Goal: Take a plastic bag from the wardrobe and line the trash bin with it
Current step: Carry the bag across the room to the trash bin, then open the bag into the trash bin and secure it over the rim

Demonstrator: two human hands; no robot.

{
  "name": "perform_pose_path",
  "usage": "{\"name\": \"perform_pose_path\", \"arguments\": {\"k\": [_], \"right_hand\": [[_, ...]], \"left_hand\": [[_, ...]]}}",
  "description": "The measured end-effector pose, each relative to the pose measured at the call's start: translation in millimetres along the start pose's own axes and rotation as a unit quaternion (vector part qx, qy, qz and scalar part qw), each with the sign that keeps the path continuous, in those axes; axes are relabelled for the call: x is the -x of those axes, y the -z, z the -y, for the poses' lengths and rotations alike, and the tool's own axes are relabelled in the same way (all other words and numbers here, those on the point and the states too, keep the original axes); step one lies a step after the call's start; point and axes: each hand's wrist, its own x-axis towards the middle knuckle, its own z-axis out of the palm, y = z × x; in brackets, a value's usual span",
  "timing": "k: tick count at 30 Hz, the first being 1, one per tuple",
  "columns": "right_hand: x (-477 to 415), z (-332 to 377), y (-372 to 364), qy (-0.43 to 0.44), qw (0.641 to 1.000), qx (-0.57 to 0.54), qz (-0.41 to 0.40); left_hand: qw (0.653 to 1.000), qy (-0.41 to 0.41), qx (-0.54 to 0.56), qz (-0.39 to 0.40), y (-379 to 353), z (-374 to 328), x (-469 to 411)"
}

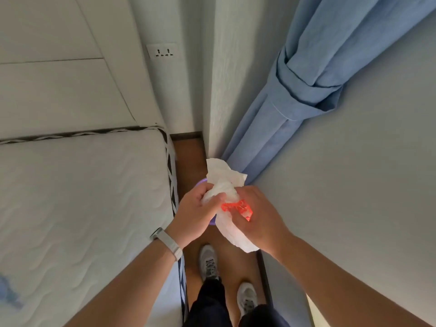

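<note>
The plastic bag (pixel 226 192) is thin, white and crumpled, bunched into a long wad with orange-red print (pixel 238 207) showing on a stretched patch near its middle. It is held in the air above the narrow strip of brown floor (pixel 188 156) between the bed (pixel 82 197) and the wall (pixel 354 185), directly over the trash bin (pixel 201 182), of which only slivers of a purple rim show beside and below the left hand.

The left hand (pixel 195 213), a watch with a pale band (pixel 168 244) on its wrist, comes in from the lower left with its back to the camera; its fingers (pixel 215 200) are curled closed around the upper middle of the bag, the thumb pressed on top. The right hand (pixel 262 220) comes in from the lower right, its fingers pinching the printed patch and the lower part of the bag tucked under its palm. The 2 hands sit close together, almost touching, each holding a part of the bag.

The bag's long axis runs from a loose flared end at the top, pointing away toward the blue curtain (pixel 306 90), down to a rounded end near the right wrist, slanting slightly rightward toward the person. 2 grey sneakers (pixel 208 260) stand on the floor below.
</note>
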Motion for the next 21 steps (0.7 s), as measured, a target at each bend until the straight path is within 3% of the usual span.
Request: {"name": "perform_pose_path", "arguments": {"k": [7,15,21], "right_hand": [[-62,-81,-78,-0.017,0.999,-0.018,0.025],[-114,-200,-184,0.005,1.0,-0.018,0.001],[-142,-283,-250,0.0,0.998,-0.035,-0.058]], "left_hand": [[0.999,0.022,-0.026,-0.035,-8,90,-71],[0.987,-0.051,-0.145,-0.038,-39,241,-152],[0.977,-0.083,-0.197,-0.019,-58,314,-206]]}}
